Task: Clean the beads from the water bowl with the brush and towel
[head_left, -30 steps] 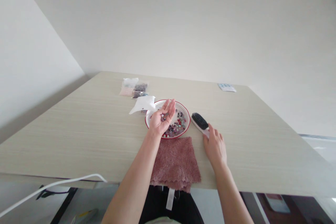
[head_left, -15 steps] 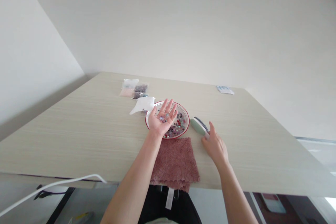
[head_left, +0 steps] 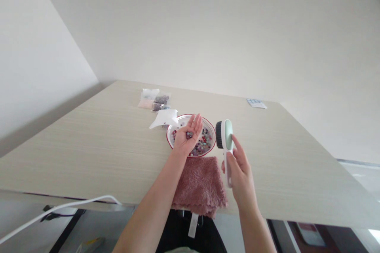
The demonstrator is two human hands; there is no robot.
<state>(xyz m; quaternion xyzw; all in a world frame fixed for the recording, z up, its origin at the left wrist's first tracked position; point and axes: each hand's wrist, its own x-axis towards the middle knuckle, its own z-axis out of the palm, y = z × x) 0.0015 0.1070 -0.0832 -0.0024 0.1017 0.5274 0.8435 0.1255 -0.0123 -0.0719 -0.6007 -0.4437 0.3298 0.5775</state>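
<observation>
Palm up and cupped, my left hand (head_left: 187,139) holds several small beads (head_left: 189,135) above a red-rimmed plate (head_left: 214,137). Many loose beads (head_left: 205,141) in red, green, purple and dark tones lie in that plate, partly hidden by the hand. To the right, my right hand (head_left: 241,168) grips the handle of a white and pale-green scrubbing brush (head_left: 228,134). The brush stands upright with its dark bristles facing left, towards the plate. A folded pinkish-brown towel (head_left: 202,184) lies between my forearms in front of the plate.
A white sheet or packet (head_left: 165,118) touches the plate's left side. Behind it lie clear bags of beads (head_left: 160,101). A blue-and-white packet (head_left: 256,103) is at the far right of the table (head_left: 97,142). A white cable (head_left: 74,202) crosses the front left edge.
My right hand has picked the brush up from the table and turned it upright, bristles to the left. The fingers of my left hand have curled inward, gathering the beads in the palm.
</observation>
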